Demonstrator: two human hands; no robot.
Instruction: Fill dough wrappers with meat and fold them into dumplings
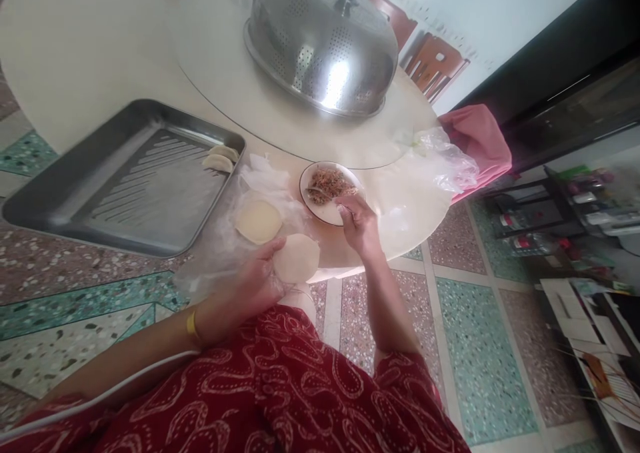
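Note:
In my left hand [257, 276] a round, pale dumpling wrapper [297, 258] lies held at its edge, below the table's near rim. My right hand [361, 226] is over the near right side of a dark-rimmed white plate [327, 214] with chopped filling [330, 183] on it. Its fingers are pinched together; what they grip is too blurred to name. A stack of round wrappers [259, 222] rests on a clear plastic bag, just beyond my left hand. Two folded dumplings [219, 163] sit at the right end of a grey metal tray [165, 173].
A large perforated steel dome cover [325, 53] stands on the glass turntable [215, 59] at the back. Crumpled clear plastic [445, 163] and a pink cloth-like thing [480, 146] are at the table's right edge. Wooden chairs [434, 63] stand behind. The tray overhangs the near edge.

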